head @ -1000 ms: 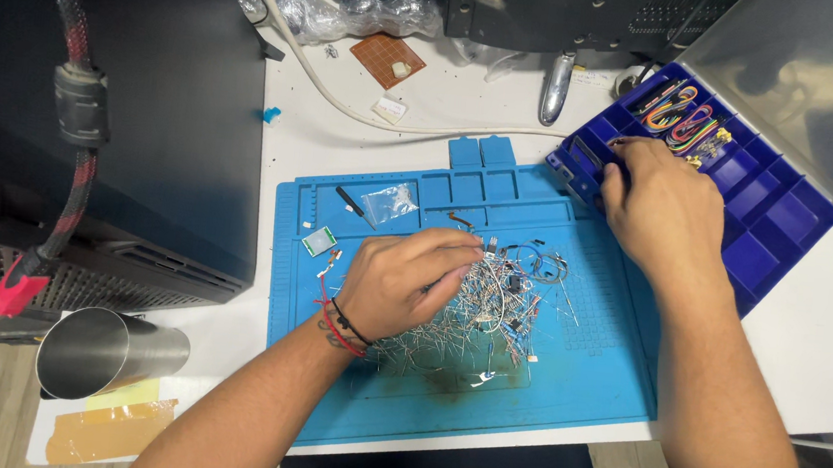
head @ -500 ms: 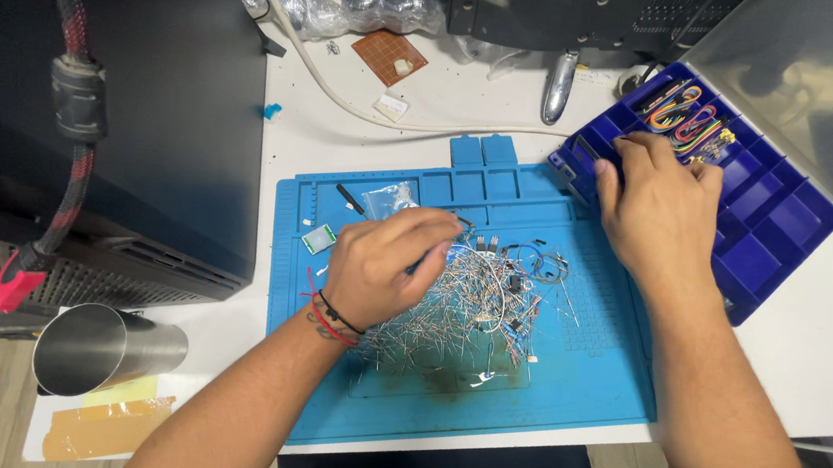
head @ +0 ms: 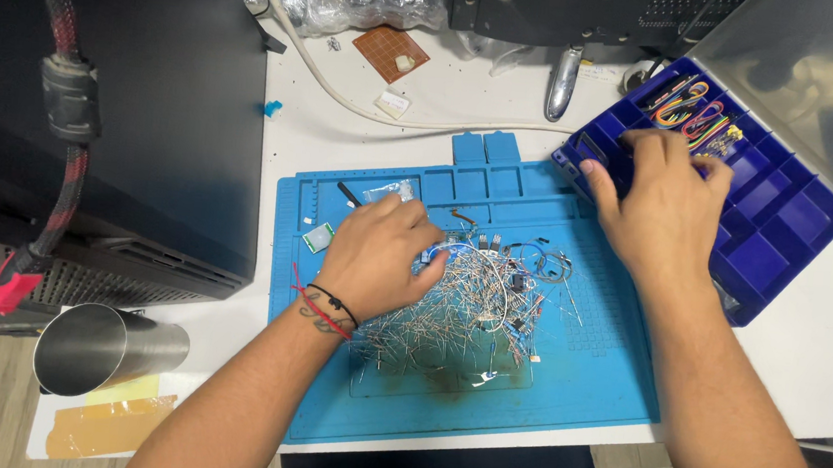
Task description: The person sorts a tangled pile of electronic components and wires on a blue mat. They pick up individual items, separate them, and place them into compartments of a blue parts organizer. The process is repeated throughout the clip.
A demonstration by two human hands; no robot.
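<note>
The left hand (head: pixel 374 255) rests on a heap of thin wire-legged parts (head: pixel 460 313) lying on the blue mat (head: pixel 575 378) in the middle of the white worktop (head: pixel 449 91), its fingers curled narrow over the heap's left edge; whether they pinch a part I cannot tell. The right hand (head: pixel 662 207) lies palm-down, fingers spread wide, on the blue compartment box (head: pixel 790 216) just right of the mat, beside coloured wires (head: pixel 694 110)
</note>
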